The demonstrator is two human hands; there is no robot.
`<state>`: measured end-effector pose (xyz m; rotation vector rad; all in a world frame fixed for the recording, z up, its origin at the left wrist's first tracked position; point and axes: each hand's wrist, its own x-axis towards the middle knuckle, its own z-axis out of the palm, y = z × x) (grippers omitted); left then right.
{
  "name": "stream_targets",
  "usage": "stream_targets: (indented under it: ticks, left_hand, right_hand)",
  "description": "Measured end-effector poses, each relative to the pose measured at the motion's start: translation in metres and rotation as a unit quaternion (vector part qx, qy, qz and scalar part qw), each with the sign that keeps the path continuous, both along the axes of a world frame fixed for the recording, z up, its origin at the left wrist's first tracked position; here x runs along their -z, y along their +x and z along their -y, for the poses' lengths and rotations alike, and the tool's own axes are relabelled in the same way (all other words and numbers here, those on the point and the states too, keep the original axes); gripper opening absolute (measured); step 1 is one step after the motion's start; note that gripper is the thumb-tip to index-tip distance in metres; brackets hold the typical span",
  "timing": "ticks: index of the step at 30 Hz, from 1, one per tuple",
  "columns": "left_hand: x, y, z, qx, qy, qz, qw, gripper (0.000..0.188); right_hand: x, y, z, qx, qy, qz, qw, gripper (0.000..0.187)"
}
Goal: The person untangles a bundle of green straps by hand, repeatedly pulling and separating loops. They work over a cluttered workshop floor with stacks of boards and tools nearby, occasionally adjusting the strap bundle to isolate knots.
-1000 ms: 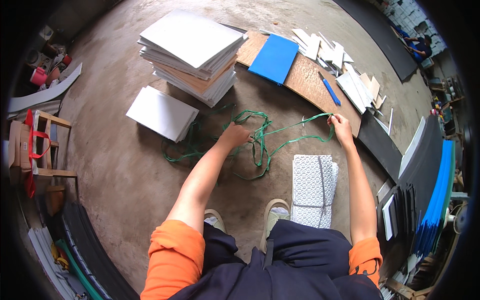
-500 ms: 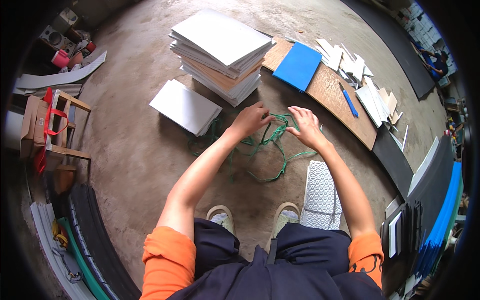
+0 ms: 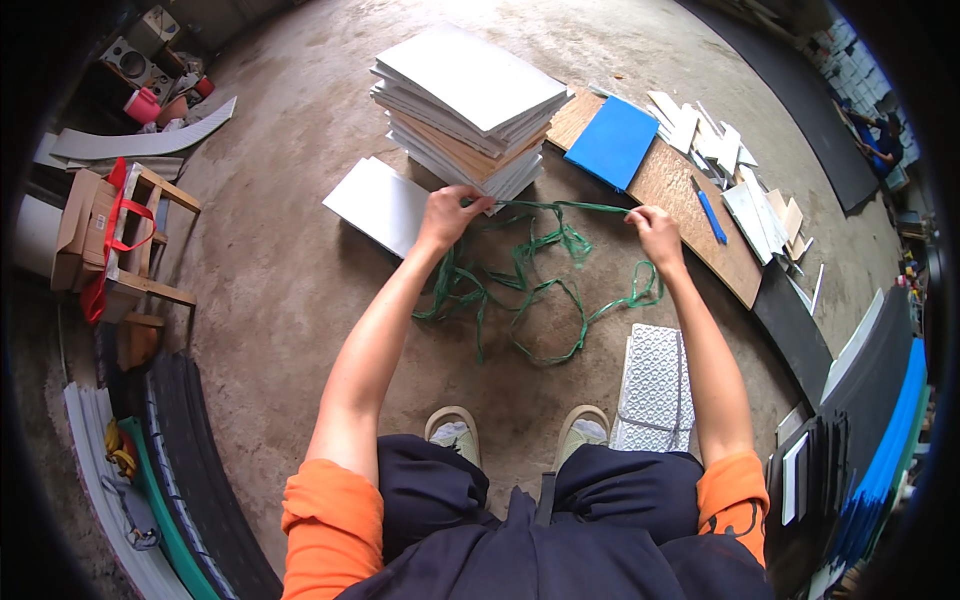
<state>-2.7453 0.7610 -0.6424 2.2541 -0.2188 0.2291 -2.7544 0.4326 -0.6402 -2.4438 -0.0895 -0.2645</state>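
Green plastic twine [image 3: 545, 207] stretches between my two hands, with loose loops hanging and lying on the concrete floor below. My left hand [image 3: 452, 216] pinches it beside the tall stack of white sheets [image 3: 475, 75]. Out to the right, my right hand [image 3: 656, 236] is closed on the other end of the taut stretch, near the brown board's edge. A lower stack of white sheets [image 3: 375, 205] lies just left of my left hand, partly covered by it. Brown layers show midway down the tall stack.
A tied bundle of patterned white sheets [image 3: 652, 395] lies by my right foot. The brown board [image 3: 690, 225] carries a blue sheet [image 3: 612, 142] and a blue-handled knife [image 3: 709, 210]. White offcuts [image 3: 750, 205] lie beyond. A wooden stool [image 3: 150, 250] stands left; another person [image 3: 882, 145] is far right.
My hands have moved apart, left hand leftward and right hand rightward, pulling a length of the twine straight between them. My fingers have closed on it. The view has shifted slightly.
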Motion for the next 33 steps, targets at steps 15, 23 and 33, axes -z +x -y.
stream_targets:
  ticks: [15, 23, 33]
  left_hand:
    - [0.064, -0.034, -0.054, -0.094, 0.408, -0.084, 0.904, 0.033]
    - [0.083, -0.016, 0.007, 0.181, 0.205, -0.022, 0.962, 0.025]
    - [0.130, -0.073, 0.037, 0.356, 0.310, 0.072, 0.879, 0.040]
  right_hand:
    - [0.092, -0.049, 0.144, 0.211, -0.148, -0.172, 0.951, 0.015]
    - [0.081, -0.043, 0.044, 0.027, -0.247, -0.232, 0.940, 0.044]
    - [0.137, -0.052, -0.051, -0.292, -0.216, -0.065, 0.930, 0.032]
